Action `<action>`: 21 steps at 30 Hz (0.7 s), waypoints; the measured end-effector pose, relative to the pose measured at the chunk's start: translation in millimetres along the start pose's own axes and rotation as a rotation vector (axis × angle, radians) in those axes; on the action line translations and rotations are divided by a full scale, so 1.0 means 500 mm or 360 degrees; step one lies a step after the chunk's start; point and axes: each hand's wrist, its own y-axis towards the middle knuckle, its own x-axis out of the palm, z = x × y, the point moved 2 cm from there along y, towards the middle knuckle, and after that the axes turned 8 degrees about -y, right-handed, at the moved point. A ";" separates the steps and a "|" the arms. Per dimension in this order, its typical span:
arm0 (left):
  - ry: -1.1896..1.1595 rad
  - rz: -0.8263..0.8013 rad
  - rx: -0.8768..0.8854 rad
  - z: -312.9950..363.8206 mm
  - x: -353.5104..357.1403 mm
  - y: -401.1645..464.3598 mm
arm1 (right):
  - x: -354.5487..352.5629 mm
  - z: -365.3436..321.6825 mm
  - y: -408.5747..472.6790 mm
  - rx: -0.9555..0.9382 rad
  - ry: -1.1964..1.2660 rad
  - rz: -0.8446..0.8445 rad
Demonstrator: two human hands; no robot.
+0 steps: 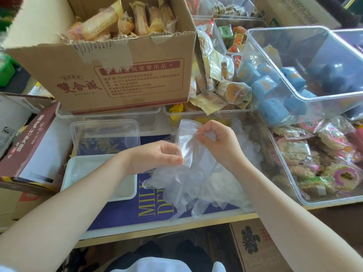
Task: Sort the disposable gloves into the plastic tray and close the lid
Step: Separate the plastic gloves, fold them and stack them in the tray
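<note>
A thin clear disposable glove (187, 142) is stretched between both hands above the table's middle. My left hand (157, 156) pinches its lower edge. My right hand (218, 140) pinches its upper right edge. Below them lies a loose heap of clear gloves (198, 185) on a blue box. The white plastic tray (125, 191) sits to the left, partly hidden under my left forearm. Its clear lid (106, 134) lies just behind it, apart from the tray.
A big cardboard box (117, 75) of wrapped snacks stands at the back. Clear bins hold blue packets (275, 91) and rice cakes (322, 169) at the right. A maroon box (29, 146) lies at the left. The table's front edge runs just below the glove heap.
</note>
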 end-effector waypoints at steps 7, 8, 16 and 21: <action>0.0111 0.0119 -0.0063 -0.037 -0.029 -0.050 | -0.016 0.007 0.008 0.0054 0.0118 0.0099; 0.0153 0.0173 -0.0066 -0.041 -0.034 -0.058 | -0.018 0.005 0.007 0.0053 0.0127 0.0098; 0.0665 0.0878 -0.0174 -0.042 -0.065 -0.058 | -0.002 -0.022 0.000 -0.0008 0.0078 -0.0036; 0.0872 0.0998 0.0055 -0.005 -0.021 -0.005 | 0.013 -0.044 -0.005 -0.0050 -0.0036 -0.0025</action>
